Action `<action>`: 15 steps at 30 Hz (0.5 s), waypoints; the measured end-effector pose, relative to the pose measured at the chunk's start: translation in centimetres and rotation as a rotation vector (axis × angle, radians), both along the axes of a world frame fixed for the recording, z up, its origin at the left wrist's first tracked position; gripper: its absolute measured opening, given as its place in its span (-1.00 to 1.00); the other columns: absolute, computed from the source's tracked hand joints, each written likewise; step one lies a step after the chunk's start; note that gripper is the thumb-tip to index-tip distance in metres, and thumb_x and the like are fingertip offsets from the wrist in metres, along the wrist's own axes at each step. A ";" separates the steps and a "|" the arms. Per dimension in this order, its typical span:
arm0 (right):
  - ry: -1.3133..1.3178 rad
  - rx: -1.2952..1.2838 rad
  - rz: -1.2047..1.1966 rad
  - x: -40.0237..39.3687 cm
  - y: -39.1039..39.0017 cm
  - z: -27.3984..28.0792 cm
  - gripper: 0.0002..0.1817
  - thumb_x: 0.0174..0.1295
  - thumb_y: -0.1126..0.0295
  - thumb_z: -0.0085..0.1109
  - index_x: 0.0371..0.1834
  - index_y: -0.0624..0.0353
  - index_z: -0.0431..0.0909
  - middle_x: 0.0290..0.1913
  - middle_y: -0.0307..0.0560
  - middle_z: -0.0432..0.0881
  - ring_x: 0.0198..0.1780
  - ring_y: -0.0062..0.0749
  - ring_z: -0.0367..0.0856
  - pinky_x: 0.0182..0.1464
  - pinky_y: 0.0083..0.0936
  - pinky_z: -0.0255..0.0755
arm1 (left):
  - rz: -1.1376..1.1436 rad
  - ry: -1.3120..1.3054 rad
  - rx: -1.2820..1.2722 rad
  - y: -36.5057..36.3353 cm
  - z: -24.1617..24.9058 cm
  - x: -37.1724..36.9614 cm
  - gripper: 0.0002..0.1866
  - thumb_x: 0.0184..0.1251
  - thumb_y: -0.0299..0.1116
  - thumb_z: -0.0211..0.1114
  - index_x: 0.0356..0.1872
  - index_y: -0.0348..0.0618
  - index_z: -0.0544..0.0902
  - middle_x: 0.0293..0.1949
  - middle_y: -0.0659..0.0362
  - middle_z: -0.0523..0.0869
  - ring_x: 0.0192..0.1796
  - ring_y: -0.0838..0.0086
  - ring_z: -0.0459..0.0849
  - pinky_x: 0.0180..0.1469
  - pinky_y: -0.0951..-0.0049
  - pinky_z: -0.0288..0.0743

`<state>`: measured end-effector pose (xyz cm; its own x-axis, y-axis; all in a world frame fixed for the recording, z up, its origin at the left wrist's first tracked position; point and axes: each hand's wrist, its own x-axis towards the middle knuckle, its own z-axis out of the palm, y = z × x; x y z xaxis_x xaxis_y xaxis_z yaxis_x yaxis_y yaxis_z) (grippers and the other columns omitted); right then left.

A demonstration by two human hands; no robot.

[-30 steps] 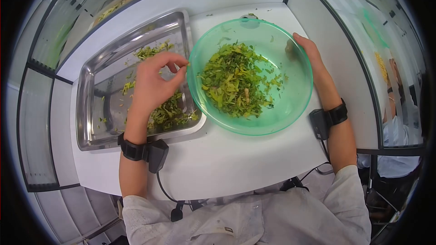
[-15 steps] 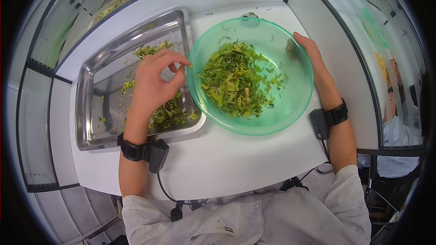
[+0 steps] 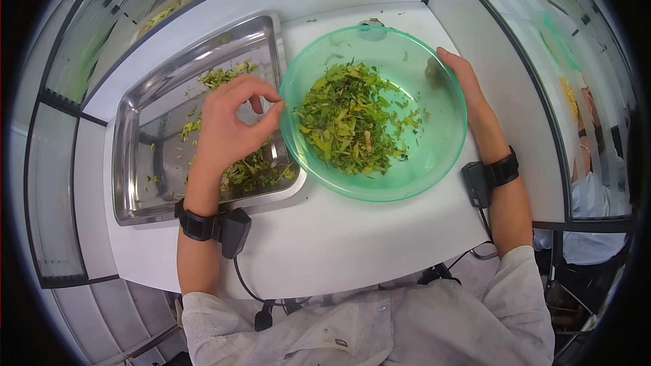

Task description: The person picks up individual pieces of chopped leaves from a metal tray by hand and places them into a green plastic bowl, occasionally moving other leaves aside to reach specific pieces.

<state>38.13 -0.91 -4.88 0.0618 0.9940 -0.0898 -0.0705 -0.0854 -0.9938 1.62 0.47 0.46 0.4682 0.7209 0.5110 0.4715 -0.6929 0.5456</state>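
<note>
A translucent green plastic bowl (image 3: 434,156) holds a heap of chopped green and yellowish leaves (image 3: 352,118). My right hand (image 3: 461,78) grips the bowl's right rim, thumb on the edge and fingers behind the wall, dimly seen through it. At the left rim, my left hand (image 3: 241,115) is closed in a pinch, thumb and index tips together. What lies between those fingertips, if anything, is too small to make out. Beneath that hand is a steel tray (image 3: 135,163) with scattered leaf bits (image 3: 251,169), partly hidden by the hand and forearm.
Tray and bowl stand side by side on a white table (image 3: 352,244). White side panels (image 3: 505,81) with glazing enclose it. Behind the bowl sits a small greyish object (image 3: 371,22), partly covered. Cables hang from black wrist devices (image 3: 234,230). Another person (image 3: 593,210) shows beyond the right panel.
My left fingertips have dipped slightly at the bowl's left rim, still pinched. The bowl has shifted very slightly left, and my right hand keeps its grip.
</note>
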 end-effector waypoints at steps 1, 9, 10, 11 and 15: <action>0.004 0.004 0.001 0.0 0.0 0.0 -0.63 0.39 0.07 0.02 -0.38 0.13 0.57 -0.44 -0.32 0.54 -0.42 -0.68 0.43 -0.34 -0.64 0.34 | 0.009 0.014 -0.003 0.0 0.0 -0.1 -0.90 -0.04 -0.53 0.37 -0.45 -0.18 0.64 -0.44 0.21 0.66 -0.49 0.48 0.54 -0.34 0.49 0.43; 0.008 -0.011 0.005 0.0 0.0 0.1 -0.64 0.39 0.08 0.02 -0.36 0.14 0.58 -0.42 -0.32 0.55 -0.41 -0.69 0.45 -0.34 -0.65 0.35 | -0.151 0.050 -0.060 -0.2 0.0 -0.4 -0.79 0.01 -0.59 0.22 -0.35 -0.08 0.72 -0.23 0.20 0.62 -0.37 0.45 0.55 -0.25 0.47 0.43; 0.014 -0.012 0.002 0.0 0.0 0.1 -0.64 0.39 0.08 0.02 -0.36 0.14 0.58 -0.42 -0.32 0.56 -0.41 -0.69 0.45 -0.33 -0.65 0.36 | -0.225 0.051 -0.042 -0.1 0.0 -0.5 -0.75 0.01 -0.60 0.18 -0.33 -0.06 0.74 -0.15 0.19 0.60 -0.31 0.43 0.54 -0.22 0.46 0.42; 0.023 -0.012 -0.001 0.0 -0.1 0.1 -0.64 0.39 0.08 0.03 -0.35 0.14 0.59 -0.42 -0.32 0.56 -0.41 -0.68 0.45 -0.33 -0.65 0.36 | -0.220 0.118 -0.113 -0.4 0.3 -0.7 -0.70 -0.01 -0.62 0.11 -0.31 -0.07 0.73 -0.04 0.17 0.56 -0.22 0.39 0.49 -0.17 0.41 0.41; 0.027 -0.015 -0.002 -0.1 -0.1 0.2 -0.64 0.39 0.08 0.03 -0.35 0.14 0.59 -0.41 -0.31 0.57 -0.40 -0.68 0.46 -0.33 -0.65 0.36 | -0.217 0.078 -0.034 -0.5 0.4 -0.3 -0.68 -0.01 -0.61 0.10 -0.25 -0.06 0.71 0.00 0.13 0.55 -0.21 0.39 0.46 -0.14 0.39 0.41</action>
<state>38.06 -0.99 -4.72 0.0612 0.9925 -0.1061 -0.0971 -0.0999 -0.9902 1.32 -0.07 0.86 0.6509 0.6155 0.4444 0.3551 -0.7643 0.5383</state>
